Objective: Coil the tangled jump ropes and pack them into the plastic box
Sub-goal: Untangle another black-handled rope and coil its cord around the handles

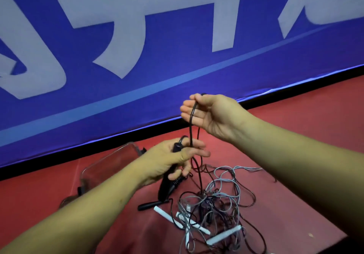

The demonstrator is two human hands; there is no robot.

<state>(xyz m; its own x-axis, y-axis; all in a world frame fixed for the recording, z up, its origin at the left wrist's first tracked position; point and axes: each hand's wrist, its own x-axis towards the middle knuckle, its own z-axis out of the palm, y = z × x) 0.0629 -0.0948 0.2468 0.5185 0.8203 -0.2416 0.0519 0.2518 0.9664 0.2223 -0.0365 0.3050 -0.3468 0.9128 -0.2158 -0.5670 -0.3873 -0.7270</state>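
Observation:
My left hand (173, 161) grips the black handle (166, 186) of a black jump rope, its lower end sticking out below my fingers. The black cord (190, 127) rises from that hand to my right hand (208, 114), which is raised and pinches the cord between thumb and forefinger. Below, a tangle of grey and black ropes (212, 210) with white handles (223, 235) lies on the red floor. The clear plastic box (110, 165) stands left of the tangle, partly hidden behind my left forearm.
A blue banner with large pale lettering (137, 47) stands along the far edge, with a black strip at its foot. Another black handle (147, 206) lies on the red floor (295, 135) beside the tangle. Red floor stretches to the right.

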